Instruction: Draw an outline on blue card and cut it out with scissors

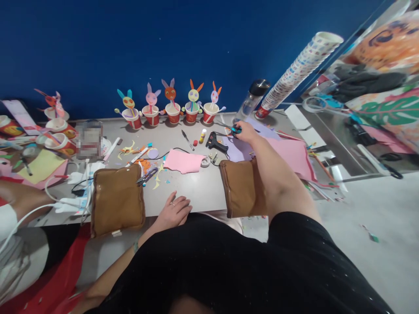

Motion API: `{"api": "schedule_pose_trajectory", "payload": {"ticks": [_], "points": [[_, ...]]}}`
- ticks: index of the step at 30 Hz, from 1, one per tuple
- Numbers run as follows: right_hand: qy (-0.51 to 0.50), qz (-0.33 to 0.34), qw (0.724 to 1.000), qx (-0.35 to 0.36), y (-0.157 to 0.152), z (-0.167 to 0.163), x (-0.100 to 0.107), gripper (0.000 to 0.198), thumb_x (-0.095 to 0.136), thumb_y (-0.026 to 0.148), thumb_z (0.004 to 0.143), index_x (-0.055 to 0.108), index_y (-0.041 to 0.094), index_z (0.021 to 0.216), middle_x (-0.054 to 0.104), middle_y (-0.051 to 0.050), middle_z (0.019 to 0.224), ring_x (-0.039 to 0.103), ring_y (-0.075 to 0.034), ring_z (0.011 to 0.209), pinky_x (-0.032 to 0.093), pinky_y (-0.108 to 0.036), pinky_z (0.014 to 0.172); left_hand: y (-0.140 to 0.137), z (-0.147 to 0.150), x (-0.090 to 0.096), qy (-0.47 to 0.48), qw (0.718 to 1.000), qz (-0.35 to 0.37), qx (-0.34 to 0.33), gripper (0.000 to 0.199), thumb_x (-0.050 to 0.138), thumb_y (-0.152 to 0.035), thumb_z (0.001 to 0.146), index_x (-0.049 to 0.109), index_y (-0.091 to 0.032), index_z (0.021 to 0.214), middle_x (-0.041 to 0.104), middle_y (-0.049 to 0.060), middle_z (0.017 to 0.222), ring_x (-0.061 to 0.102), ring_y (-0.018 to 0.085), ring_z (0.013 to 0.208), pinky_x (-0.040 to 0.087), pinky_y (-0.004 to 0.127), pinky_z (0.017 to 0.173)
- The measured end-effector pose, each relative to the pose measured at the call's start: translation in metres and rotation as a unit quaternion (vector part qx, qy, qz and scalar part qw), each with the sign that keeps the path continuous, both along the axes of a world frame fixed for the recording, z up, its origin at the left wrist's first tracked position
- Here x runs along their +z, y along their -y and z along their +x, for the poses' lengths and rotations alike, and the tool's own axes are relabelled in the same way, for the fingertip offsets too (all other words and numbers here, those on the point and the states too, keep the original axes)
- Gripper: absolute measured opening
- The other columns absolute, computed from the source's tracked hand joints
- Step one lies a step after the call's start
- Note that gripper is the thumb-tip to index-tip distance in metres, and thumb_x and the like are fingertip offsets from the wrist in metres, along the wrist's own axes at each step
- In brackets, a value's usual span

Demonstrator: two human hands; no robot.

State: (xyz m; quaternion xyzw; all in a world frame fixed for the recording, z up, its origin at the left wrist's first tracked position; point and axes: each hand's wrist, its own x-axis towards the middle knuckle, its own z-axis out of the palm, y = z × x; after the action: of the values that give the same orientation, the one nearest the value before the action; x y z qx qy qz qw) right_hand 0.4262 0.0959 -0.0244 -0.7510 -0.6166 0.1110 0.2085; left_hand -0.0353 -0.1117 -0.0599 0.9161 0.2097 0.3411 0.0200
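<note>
My right hand [246,131] reaches to the back of the table, its fingers closed on the dark-and-blue handle of a pair of scissors [234,130]. The blades point left. Purple paper [240,149] lies under and beside that hand, and a black glue gun [217,142] is just to its left. At the front edge my left hand [175,210] rests on the tabletop with fingers stretched and nothing in it. A torn-edged pink paper [183,161] and a tape roll [205,162] lie beyond it.
Several paper cups with rabbit figures [172,112] line the blue wall. A bottle [250,101] and a tall leaning cup stack [296,78] stand at right. Brown cushions [118,200] lie on both sides. Another person's arm [24,198] shows at left, near white cables.
</note>
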Motion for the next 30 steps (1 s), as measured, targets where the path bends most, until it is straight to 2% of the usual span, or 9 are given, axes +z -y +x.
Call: {"api": "schedule_pose_trajectory", "payload": {"ticks": [7,17,21,25,28,30], "points": [[0.006,-0.002,1.0,-0.001,-0.011,-0.004,-0.005,0.031,0.069,0.017,0.063,0.04,0.026,0.067,0.062,-0.004,0.078,0.059,-0.028,0.089,0.046,-0.038,0.079,0.0,-0.003,-0.001,-0.004,1.0,0.005,0.003,0.016,0.059,-0.013,0.09,0.068,-0.019,0.103,0.077,0.005,0.101,0.07,0.017,0.101,0.034,0.047,0.122],[0.059,-0.009,0.998,-0.019,-0.003,-0.013,0.003,0.027,0.063,0.013,0.071,0.039,0.025,0.072,0.066,-0.008,0.09,0.051,-0.021,0.088,0.034,-0.035,0.081,-0.002,-0.003,-0.004,-0.047,0.999,-0.014,-0.009,0.02,0.055,-0.013,0.091,0.068,-0.021,0.105,0.076,0.004,0.103,0.068,0.017,0.105,0.034,0.049,0.121],[0.06,-0.001,0.998,-0.035,-0.003,-0.015,0.009,0.026,0.063,0.013,0.071,0.04,0.025,0.071,0.067,-0.008,0.087,0.05,-0.02,0.083,0.035,-0.034,0.081,-0.006,-0.007,0.007,-0.068,0.997,-0.029,-0.011,0.021,0.055,-0.014,0.092,0.068,-0.019,0.107,0.075,0.006,0.107,0.067,0.02,0.108,0.033,0.05,0.122],[0.057,0.044,0.996,-0.054,-0.001,-0.01,0.03,0.027,0.064,0.012,0.072,0.04,0.026,0.074,0.068,-0.008,0.093,0.052,-0.02,0.085,0.037,-0.033,0.08,-0.02,-0.007,0.032,-0.142,0.987,-0.064,0.027,0.027,0.053,-0.018,0.096,0.065,-0.017,0.119,0.071,0.012,0.123,0.061,0.025,0.122,0.032,0.053,0.122],[0.044,0.153,0.984,-0.085,0.006,-0.006,0.052,0.032,0.066,0.011,0.069,0.038,0.027,0.073,0.067,-0.009,0.091,0.052,-0.019,0.082,0.04,-0.034,0.08,-0.038,0.003,0.041,-0.192,0.972,-0.091,0.096,0.038,0.055,-0.026,0.096,0.06,-0.014,0.131,0.061,0.018,0.141,0.053,0.033,0.136,0.03,0.059,0.121],[0.043,0.221,0.968,-0.112,0.015,-0.007,0.067,0.035,0.065,0.011,0.069,0.035,0.029,0.073,0.065,-0.009,0.091,0.052,-0.019,0.081,0.042,-0.036,0.082,-0.05,0.014,0.037,-0.212,0.961,-0.113,0.135,0.049,0.059,-0.032,0.095,0.056,-0.012,0.139,0.051,0.021,0.152,0.044,0.037,0.144,0.026,0.062,0.122]]}}
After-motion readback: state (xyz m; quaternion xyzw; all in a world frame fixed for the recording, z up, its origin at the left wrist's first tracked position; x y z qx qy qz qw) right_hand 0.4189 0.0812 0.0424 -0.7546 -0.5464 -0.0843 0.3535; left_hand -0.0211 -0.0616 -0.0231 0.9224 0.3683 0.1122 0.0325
